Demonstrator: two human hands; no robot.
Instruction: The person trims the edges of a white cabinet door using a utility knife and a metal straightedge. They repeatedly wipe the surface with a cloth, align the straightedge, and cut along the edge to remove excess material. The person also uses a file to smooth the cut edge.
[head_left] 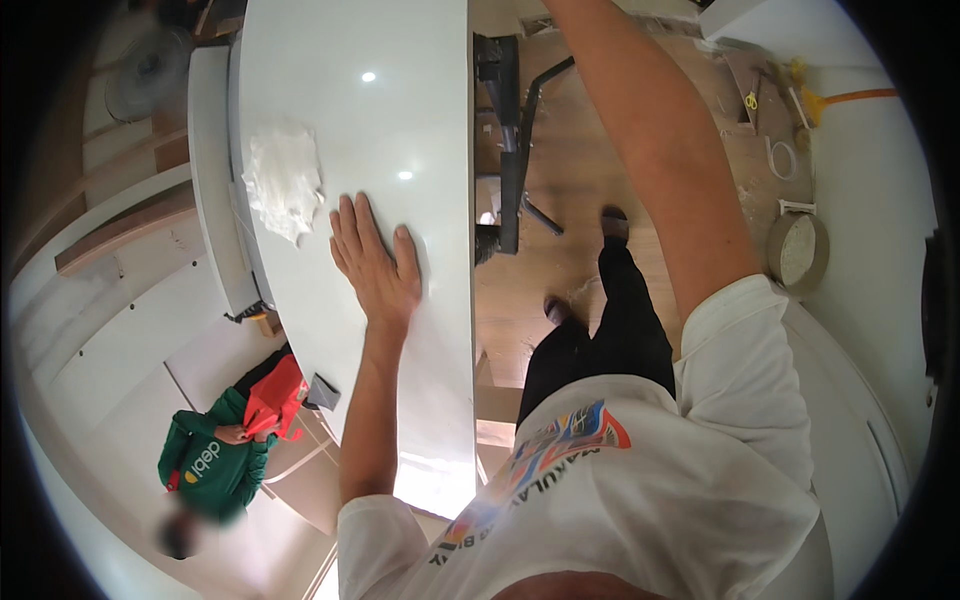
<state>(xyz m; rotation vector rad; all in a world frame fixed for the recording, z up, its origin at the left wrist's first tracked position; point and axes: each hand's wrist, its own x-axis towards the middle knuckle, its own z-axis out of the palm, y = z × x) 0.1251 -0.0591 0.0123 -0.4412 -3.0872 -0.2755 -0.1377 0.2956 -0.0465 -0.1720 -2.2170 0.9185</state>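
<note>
My left hand (375, 255) lies flat on a glossy white tabletop (430, 120), fingers spread and pointing away from me, with nothing in its grasp. Just left of its fingertips sits a crumpled white cloth (283, 185), apart from the hand. My right arm stretches far forward past the table's right edge and leaves the picture at the top, so the right hand is out of sight.
Black metal table legs (510, 140) stand beneath the right edge. A round tub (798, 248), a coiled white strip (782, 158) and a yellow broom (815, 104) are at the right. Leftward, beyond a small grey block (322, 392), a person in green (215, 455) holds a red bag (275, 400).
</note>
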